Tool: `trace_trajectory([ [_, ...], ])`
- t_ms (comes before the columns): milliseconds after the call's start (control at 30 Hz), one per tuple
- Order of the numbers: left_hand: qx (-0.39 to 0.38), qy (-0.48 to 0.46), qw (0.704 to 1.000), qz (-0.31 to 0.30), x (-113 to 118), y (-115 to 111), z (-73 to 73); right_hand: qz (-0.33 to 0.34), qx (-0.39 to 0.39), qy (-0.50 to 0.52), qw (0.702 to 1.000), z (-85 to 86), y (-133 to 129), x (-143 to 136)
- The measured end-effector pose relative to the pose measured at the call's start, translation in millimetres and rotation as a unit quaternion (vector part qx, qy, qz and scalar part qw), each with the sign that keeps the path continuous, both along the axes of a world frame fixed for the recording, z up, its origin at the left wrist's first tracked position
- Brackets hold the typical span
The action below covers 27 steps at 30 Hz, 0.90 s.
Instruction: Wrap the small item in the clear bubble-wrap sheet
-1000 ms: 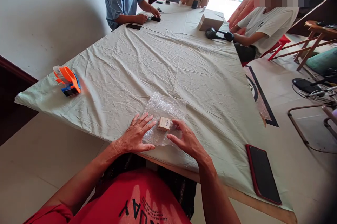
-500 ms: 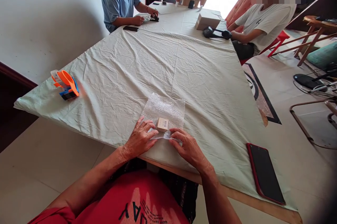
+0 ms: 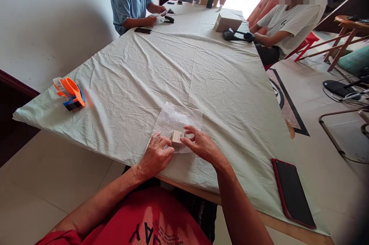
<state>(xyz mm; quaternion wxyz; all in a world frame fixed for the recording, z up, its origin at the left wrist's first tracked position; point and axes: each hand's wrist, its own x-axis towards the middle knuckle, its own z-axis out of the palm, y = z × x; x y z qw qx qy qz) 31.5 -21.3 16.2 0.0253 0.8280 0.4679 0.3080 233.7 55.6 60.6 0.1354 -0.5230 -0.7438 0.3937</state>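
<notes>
A small tan cardboard box (image 3: 176, 136) with dark print sits on a sheet of clear bubble wrap (image 3: 173, 117) near the table's front edge. My left hand (image 3: 158, 152) rests on the wrap's left part, fingers spread and bent, with thumb and forefinger against or close to the box's left side. Over the box's right side reaches my right hand (image 3: 201, 143), its thumb on or just in front of the printed face and its fingers apart behind it. The wrap's near edge is partly hidden by my hands.
An orange and blue tape dispenser (image 3: 73, 95) stands at the left. A phone in a red case (image 3: 293, 193) lies at the right corner. Three people sit around the far end, near a cardboard box (image 3: 227, 23), a black headset-like device (image 3: 238, 36) and a dark phone (image 3: 143, 30).
My right hand has moved up and left from the wrap's near edge onto the small box. My left hand has shifted slightly, its thumb now nearer the forefinger.
</notes>
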Motion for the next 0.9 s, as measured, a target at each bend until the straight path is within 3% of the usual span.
trace_trajectory([
  [333, -0.028, -0.027, 0.999, 0.001, 2, -4, -0.3, 0.056, 0.16, -0.093, 0.981, -5.0, -7, -12],
  [733, -0.04, -0.035, 0.999, -0.001, 0, -4, -0.2, 0.03, 0.115, -0.084, 0.989, -4.1, -3, -13],
  [900, -0.056, -0.053, 0.997, 0.006, -1, 9, 7.1, 0.005, 0.051, -0.001, 0.999, 1.2, -4, 2],
])
